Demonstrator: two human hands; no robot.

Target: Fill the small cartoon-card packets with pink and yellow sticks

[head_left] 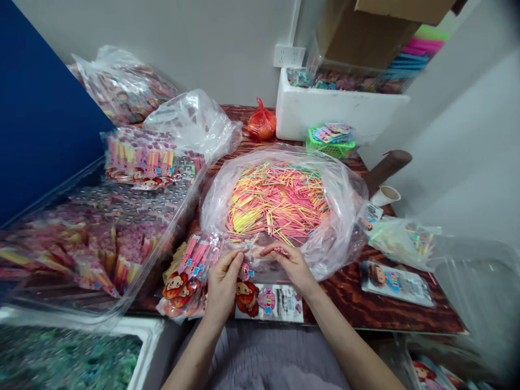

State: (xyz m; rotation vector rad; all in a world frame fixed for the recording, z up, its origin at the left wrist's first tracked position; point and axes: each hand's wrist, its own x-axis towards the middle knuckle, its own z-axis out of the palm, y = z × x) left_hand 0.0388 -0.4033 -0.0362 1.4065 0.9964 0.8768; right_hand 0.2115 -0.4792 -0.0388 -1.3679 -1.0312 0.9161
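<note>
In front of me, a large clear plastic bag (219, 189), its rim rolled open, holds a heap of thin pink, yellow and green sticks (280, 203). Closed around a small bunch of pink sticks (281, 251), ends showing, is my right hand (294, 268). My left hand (225, 275) pinches the clear edge of a small printed packet (246, 271), partly hidden by the fingers. Below both hands lies a flat packet (280, 303) with a red-haired cartoon figure. Filled packets with pink sticks (189, 271) are piled just left of my left hand.
A clear tray (162, 244) full of filled packets stands at left. Behind are a red bag (262, 122), a white foam box (341, 108) and a green basket (331, 143). At right are a paper cup (385, 195), a bag of sticks (402, 241) and flat packets (396, 283).
</note>
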